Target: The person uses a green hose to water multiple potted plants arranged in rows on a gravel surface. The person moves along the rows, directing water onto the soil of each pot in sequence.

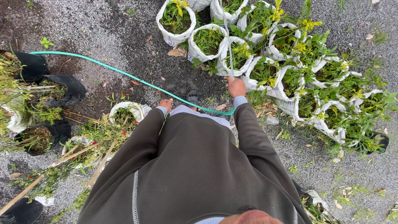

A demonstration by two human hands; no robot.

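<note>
— Over the white plant bags (232, 58), the right hand (236, 87) is closed around the green hose (124, 75). Water falls there.
— And the left hand (166, 103)?
— Loosely curled, holding nothing. Ground looks wet near the bags; the black pots (62, 89) look unwatered.

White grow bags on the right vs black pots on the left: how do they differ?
The white grow bags stand upright, tightly clustered, with lush green plants and yellow flowers. The black pots sit spread out, and their plants look sparse and leaning, with bamboo stakes lying across. Both hold soil on wet gravel.
</note>
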